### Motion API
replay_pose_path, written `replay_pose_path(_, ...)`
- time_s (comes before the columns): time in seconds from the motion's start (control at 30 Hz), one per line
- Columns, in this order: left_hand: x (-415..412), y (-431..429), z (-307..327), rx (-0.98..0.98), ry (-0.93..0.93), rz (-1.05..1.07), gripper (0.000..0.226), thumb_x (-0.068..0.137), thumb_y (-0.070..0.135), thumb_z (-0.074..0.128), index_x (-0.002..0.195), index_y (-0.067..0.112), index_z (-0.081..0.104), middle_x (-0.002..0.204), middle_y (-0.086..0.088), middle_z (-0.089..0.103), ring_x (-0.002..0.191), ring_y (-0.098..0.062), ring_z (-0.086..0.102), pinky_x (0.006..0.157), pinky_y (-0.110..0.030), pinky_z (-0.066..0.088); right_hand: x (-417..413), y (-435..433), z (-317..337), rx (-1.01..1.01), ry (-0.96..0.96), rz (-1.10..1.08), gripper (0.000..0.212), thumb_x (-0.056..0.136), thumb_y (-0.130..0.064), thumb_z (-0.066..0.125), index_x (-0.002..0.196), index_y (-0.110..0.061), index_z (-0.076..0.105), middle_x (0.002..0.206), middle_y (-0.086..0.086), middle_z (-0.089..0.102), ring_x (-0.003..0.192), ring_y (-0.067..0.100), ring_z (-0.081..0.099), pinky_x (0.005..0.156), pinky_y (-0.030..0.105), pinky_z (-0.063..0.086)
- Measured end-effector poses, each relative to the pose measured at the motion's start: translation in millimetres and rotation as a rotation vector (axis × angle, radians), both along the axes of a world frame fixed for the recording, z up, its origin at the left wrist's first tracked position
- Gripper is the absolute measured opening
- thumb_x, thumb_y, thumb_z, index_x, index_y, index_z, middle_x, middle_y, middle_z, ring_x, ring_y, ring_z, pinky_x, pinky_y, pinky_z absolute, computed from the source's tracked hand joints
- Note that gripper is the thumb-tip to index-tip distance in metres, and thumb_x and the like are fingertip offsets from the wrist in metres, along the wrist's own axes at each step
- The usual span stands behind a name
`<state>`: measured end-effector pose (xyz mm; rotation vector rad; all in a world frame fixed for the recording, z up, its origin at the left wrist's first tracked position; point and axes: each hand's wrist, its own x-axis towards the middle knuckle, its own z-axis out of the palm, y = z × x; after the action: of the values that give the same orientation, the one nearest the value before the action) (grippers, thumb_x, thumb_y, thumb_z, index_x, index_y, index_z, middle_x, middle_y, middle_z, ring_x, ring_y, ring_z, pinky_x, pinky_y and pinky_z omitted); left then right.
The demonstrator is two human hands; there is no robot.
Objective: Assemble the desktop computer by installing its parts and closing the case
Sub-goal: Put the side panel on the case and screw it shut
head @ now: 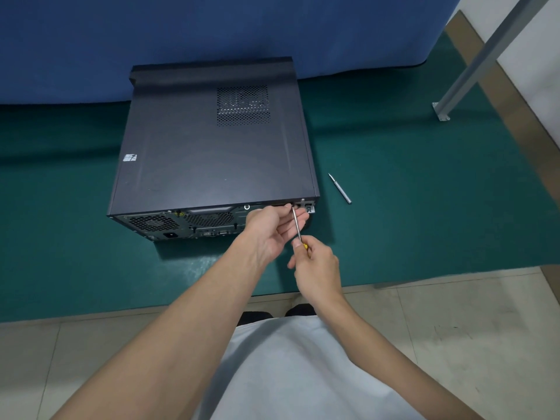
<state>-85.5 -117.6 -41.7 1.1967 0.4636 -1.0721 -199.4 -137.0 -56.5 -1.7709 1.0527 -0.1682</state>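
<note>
A black desktop computer case (212, 153) lies on its side on the green table mat (409, 207), side panel closed, rear ports facing me. My right hand (315, 268) grips a yellow-handled screwdriver (297, 227) whose tip meets the upper right of the rear panel. My left hand (272, 228) is at the rear edge, its fingers pinching around the screwdriver's tip; whether a screw is there is hidden.
A spare metal screwdriver bit (340, 188) lies on the mat right of the case. A blue cloth (212, 31) hangs behind the case. A grey metal post (485, 59) is bolted down at the right. The table's front edge is near my body.
</note>
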Motion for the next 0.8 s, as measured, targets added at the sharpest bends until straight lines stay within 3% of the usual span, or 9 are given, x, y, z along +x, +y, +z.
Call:
replay_pose_path(0.33,-1.9,-0.6,1.4,-0.009,-0.015,0.004,0.011,0.095,-0.002,0.052,0.097,-0.009,0.06,0.091,-0.023,0.07,0.075,-0.027,0.071,0.062,-0.029,0.06,2.5,-6.3,-3.9,-0.037,0.021,0.034,0.032,0.099,-0.025,0.043,0.069,-0.02,0.054,0.065,0.001,0.063,0.078,0.03,0.055,0.068,0.035,0.043)
replay_pose_path(0.5,-2.7,0.2,-1.7,0.027,-0.092,-0.023,0.01,0.095,0.001,0.054,0.094,-0.004,0.062,0.092,-0.02,0.071,0.078,-0.025,0.071,0.067,-0.026,0.059,4.5,-10.2,-3.0,0.135,-0.031,-0.011,0.033,0.098,-0.024,0.046,0.068,-0.013,0.057,0.051,-0.004,0.056,0.044,0.014,0.043,0.05,0.03,0.036)
replay_pose_path(0.57,-2.7,0.8,-2.8,0.056,-0.137,-0.051,0.008,0.095,0.004,0.054,0.093,0.001,0.062,0.092,-0.017,0.072,0.079,-0.023,0.072,0.06,-0.024,0.058,4.8,-12.6,-1.6,0.319,-0.097,-0.063,0.03,0.099,-0.021,0.045,0.075,-0.008,0.059,0.053,0.0,0.054,0.037,0.011,0.034,0.043,0.024,0.028)
replay_pose_path(0.63,-3.5,0.9,-3.9,0.056,-0.153,-0.071,0.009,0.095,0.006,0.054,0.092,0.003,0.062,0.091,-0.014,0.073,0.08,-0.021,0.072,0.055,-0.024,0.055,4.1,-16.4,2.0,0.645,-0.24,-0.152,0.026,0.101,-0.016,0.042,0.085,-0.003,0.057,0.056,0.007,0.05,0.034,0.009,0.026,0.037,0.018,0.019)
replay_pose_path(0.73,-5.4,1.1,-4.4,0.015,-0.133,-0.081,0.011,0.096,0.007,0.054,0.093,0.002,0.063,0.088,-0.014,0.074,0.077,-0.02,0.073,0.069,-0.029,0.056,0.8,-25.1,6.3,1.143,-0.418,-0.253,0.026,0.1,-0.015,0.041,0.085,-0.004,0.058,0.057,0.009,0.047,0.033,0.006,0.025,0.03,0.014,0.018)
replay_pose_path(0.8,-5.7,1.0,-4.0,-0.037,-0.097,-0.055,0.011,0.096,0.003,0.053,0.094,-0.002,0.062,0.084,-0.016,0.074,0.075,-0.022,0.073,0.067,-0.027,0.054,-1.2,-28.6,6.2,1.386,-0.468,-0.298,0.029,0.096,-0.017,0.045,0.08,-0.003,0.064,0.058,0.005,0.045,0.032,0.004,0.026,0.026,0.014,0.018)
